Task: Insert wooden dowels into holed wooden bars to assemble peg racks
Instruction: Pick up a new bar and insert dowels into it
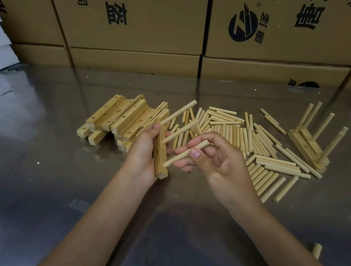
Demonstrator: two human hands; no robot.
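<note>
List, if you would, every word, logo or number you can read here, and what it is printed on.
"头盔": sideways, large, on the middle cardboard box.
"限公司": sideways, smaller, same box; its start is cut off.
"®": beside the round logo on the right cardboard box.
Large characters there: cut off, unreadable.
Left cardboard box: print too blurred.

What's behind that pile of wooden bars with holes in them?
Behind the pile of holed bars is a bare strip of the shiny metal table, then a wall of stacked cardboard boxes printed with black characters. What stands behind the boxes cannot be seen.
</note>
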